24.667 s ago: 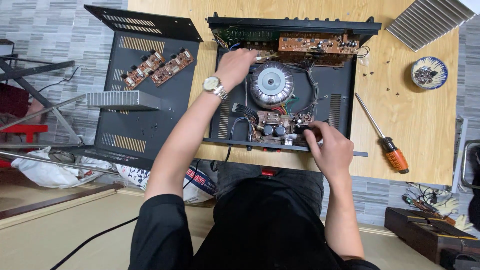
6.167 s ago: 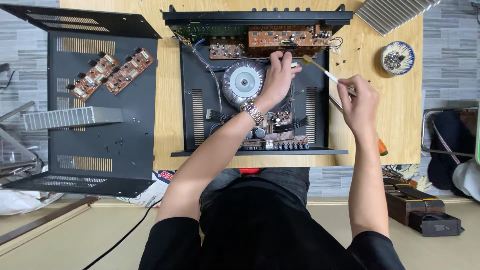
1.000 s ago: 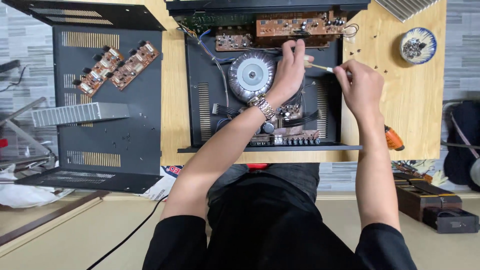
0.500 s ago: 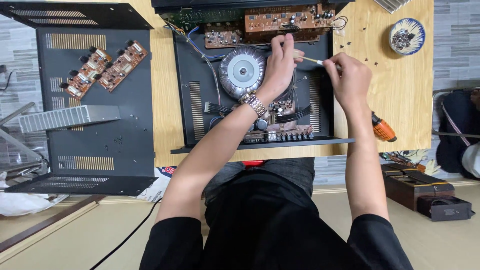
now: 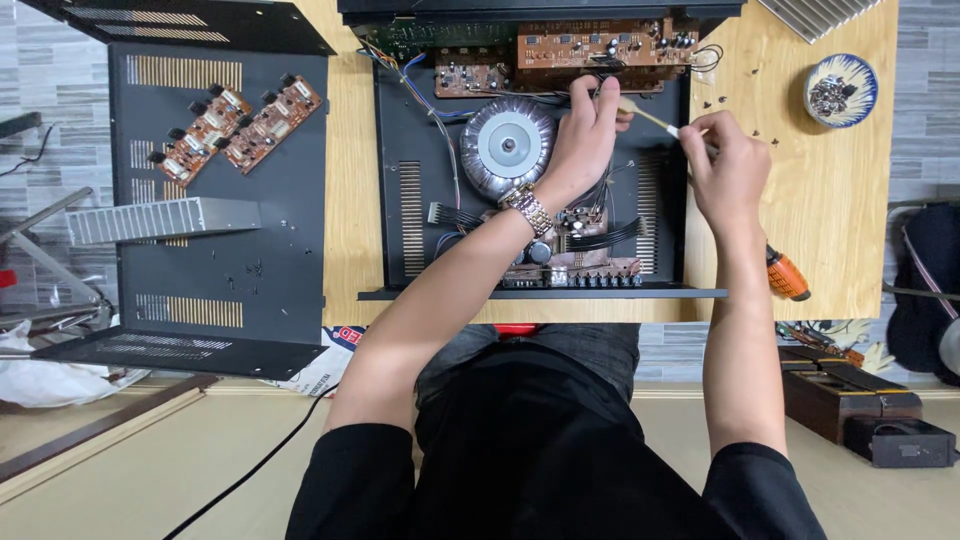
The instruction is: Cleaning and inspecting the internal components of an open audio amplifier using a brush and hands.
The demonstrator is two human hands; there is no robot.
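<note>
The wooden counter (image 5: pixel 850 190) carries an opened black amplifier chassis (image 5: pixel 405 200), with its removed black cover (image 5: pixel 215 290) lying flat just to the left. Two small brown circuit boards (image 5: pixel 235 128) and a ribbed grey heat sink (image 5: pixel 160 218) rest on that cover. Inside the chassis, a round silver toroidal transformer (image 5: pixel 507 146) sits left of centre, and a long brown circuit board (image 5: pixel 600 48) runs along the rear wall. The left hand (image 5: pixel 585 140) reaches into the chassis beside the transformer; its fingers (image 5: pixel 598 95) extend toward the rear board and touch the tip end of a thin pale-shafted tool (image 5: pixel 655 120). A metal wristwatch (image 5: pixel 528 208) is worn on the left wrist. The right hand (image 5: pixel 725 170) is positioned over the right edge of the chassis, fingers closed around the other end of the thin tool, which is held at a slant pointing toward the rear board. An orange-handled screwdriver (image 5: pixel 787 277) lies on the counter, partly hidden behind the right forearm. A small blue-and-white bowl (image 5: pixel 840 90) holding small metal parts stands at the far right of the counter.
</note>
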